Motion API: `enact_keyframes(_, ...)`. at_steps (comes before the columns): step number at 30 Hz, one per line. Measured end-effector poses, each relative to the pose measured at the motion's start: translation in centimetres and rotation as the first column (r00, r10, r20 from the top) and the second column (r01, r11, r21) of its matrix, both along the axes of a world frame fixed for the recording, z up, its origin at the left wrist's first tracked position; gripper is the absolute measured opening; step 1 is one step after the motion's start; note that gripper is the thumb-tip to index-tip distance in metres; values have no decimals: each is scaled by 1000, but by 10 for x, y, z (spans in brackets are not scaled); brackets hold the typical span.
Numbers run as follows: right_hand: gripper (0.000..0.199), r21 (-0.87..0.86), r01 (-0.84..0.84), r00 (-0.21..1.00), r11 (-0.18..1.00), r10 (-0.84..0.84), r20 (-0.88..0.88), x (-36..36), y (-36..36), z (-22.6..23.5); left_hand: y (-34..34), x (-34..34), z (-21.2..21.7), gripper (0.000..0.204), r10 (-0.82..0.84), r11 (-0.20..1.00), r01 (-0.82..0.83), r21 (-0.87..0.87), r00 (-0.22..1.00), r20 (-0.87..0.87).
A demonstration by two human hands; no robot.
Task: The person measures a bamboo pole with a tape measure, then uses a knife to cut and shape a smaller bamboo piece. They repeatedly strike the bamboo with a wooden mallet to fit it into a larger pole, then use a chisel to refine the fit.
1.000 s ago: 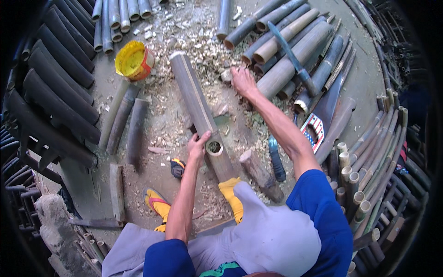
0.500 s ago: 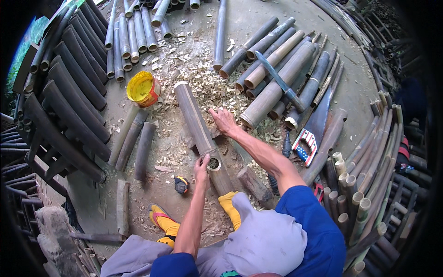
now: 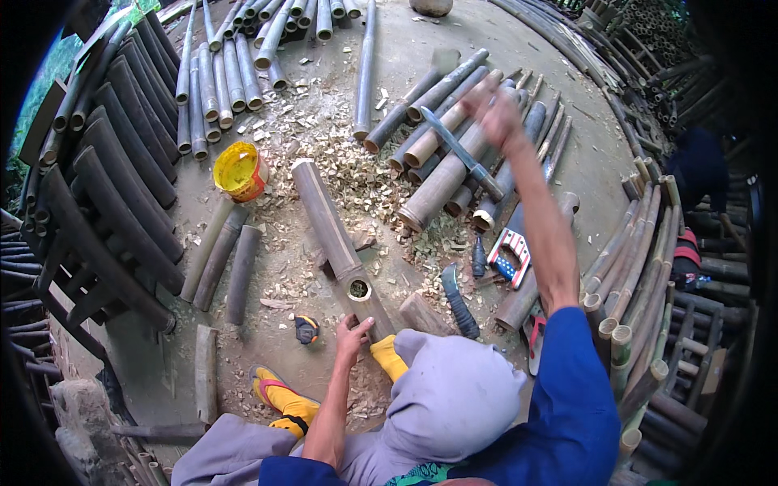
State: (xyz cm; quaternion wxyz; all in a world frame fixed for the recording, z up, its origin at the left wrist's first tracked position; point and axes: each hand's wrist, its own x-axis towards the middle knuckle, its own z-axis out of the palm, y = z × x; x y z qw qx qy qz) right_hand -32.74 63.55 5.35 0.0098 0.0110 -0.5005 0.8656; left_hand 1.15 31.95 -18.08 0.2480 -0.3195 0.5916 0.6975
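Observation:
A thick bamboo pole (image 3: 326,215) with a pale stripe down its top slants away from me on the floor. Nearer to me, a pale-rimmed round opening (image 3: 358,289) shows in the bamboo, with bits inside. Beside that near section, against its left side, is my left hand (image 3: 352,336), fingers apart and holding nothing. My right hand (image 3: 496,113) is raised at arm's length over the stacked bamboo at the far right, smeared by motion. A blurred greyish piece (image 3: 444,61) appears beyond it; whether the hand holds this cannot be made out. My yellow-socked foot (image 3: 389,356) touches the near bamboo.
A long blade (image 3: 462,150) lies across bamboo poles (image 3: 442,190). Right of me are a handsaw (image 3: 512,257) and a dark-handled tool (image 3: 460,304). A yellow bucket (image 3: 241,172), tape measure (image 3: 306,329) and wood chips (image 3: 348,174) lie around; dark curved bamboo pieces (image 3: 121,227) line the left.
My right hand has swung from beside the bamboo pole out to the far right. My left hand has slid nearer to me from beside the opening. The whole view has shifted slightly.

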Motion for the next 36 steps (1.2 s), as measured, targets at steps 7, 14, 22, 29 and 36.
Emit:
enact_keyframes(7,29,861,-41,981,508,185,-62,53,-96,-45,-15,1,-3,61,21,995,-22,-100,1000,-17)
enact_keyframes(14,37,845,-395,917,361,214,337,307,-94,-196,-17,-4,-32,69,-32,972,-17,-235,979,-203)
enact_keyframes(22,41,903,-404,827,149,-362,430,466,51,-160,2,-17,-22,63,5,982,-49,-180,973,-233)
enact_keyframes(29,44,932,-362,831,-5,-456,320,462,80,-155,0,-20,-19,72,-34,919,-27,-394,988,-148)
enact_keyframes(36,48,956,-277,913,-99,-336,230,419,37,-179,-6,-24,-25,66,2,940,-47,-337,991,-133)
